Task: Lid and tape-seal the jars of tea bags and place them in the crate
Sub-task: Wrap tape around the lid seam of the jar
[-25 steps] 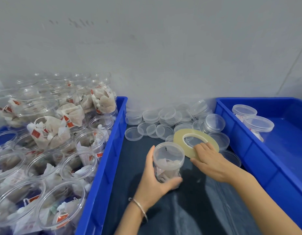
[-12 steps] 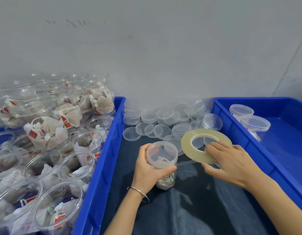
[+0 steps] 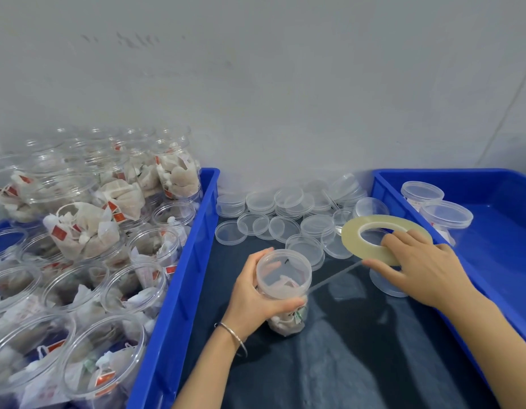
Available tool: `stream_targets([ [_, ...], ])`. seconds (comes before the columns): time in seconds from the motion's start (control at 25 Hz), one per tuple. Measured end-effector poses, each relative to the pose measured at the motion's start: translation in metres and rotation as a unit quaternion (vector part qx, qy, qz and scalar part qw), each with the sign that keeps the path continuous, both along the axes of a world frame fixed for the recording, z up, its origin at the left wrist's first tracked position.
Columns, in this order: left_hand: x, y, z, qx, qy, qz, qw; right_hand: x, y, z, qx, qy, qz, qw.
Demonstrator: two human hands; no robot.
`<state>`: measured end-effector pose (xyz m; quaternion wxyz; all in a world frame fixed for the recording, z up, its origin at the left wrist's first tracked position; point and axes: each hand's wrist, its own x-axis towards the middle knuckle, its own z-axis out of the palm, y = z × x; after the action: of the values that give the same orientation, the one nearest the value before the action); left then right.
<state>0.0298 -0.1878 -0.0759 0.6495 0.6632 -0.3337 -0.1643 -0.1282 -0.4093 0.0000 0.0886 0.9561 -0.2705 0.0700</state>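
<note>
Dark wrinkled cloth (image 3: 329, 364) underlies the left hand (image 3: 256, 299) gripping a lidded clear plastic jar (image 3: 284, 278); the right hand (image 3: 418, 270) holds a flat yellowish tape ring (image 3: 359, 234).

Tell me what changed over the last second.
The right hand lifted the tape roll off the cloth and drew it right, away from the jar; a strip of tape now stretches between them. The left hand keeps gripping the lidded jar. The loose lids and both crates stayed put.
</note>
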Motion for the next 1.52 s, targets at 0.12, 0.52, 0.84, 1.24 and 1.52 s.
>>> stream_targets([
  [0.12, -0.001, 0.005, 0.001, 0.021, -0.012, -0.034, 0.999, 0.017, 0.001, -0.007, 0.057, 0.008, 0.016, 0.998],
  [0.52, 0.011, 0.012, 0.000, 0.045, 0.061, -0.142, 0.987, 0.049, 0.021, -0.028, 0.127, 0.008, 0.043, 0.991],
  [0.84, 0.017, 0.008, 0.012, 0.063, 0.056, -0.187, 0.979, 0.056, 0.034, -0.029, 0.169, -0.012, 0.086, 0.982],
  [1.24, 0.019, 0.017, 0.010, 0.046, 0.047, -0.151, 0.986, 0.051, 0.041, -0.026, 0.161, -0.019, 0.069, 0.984],
  [1.52, -0.018, -0.011, -0.003, 0.041, 0.020, -0.031, 0.999, 0.051, 0.045, -0.029, 0.144, -0.018, 0.065, 0.987],
])
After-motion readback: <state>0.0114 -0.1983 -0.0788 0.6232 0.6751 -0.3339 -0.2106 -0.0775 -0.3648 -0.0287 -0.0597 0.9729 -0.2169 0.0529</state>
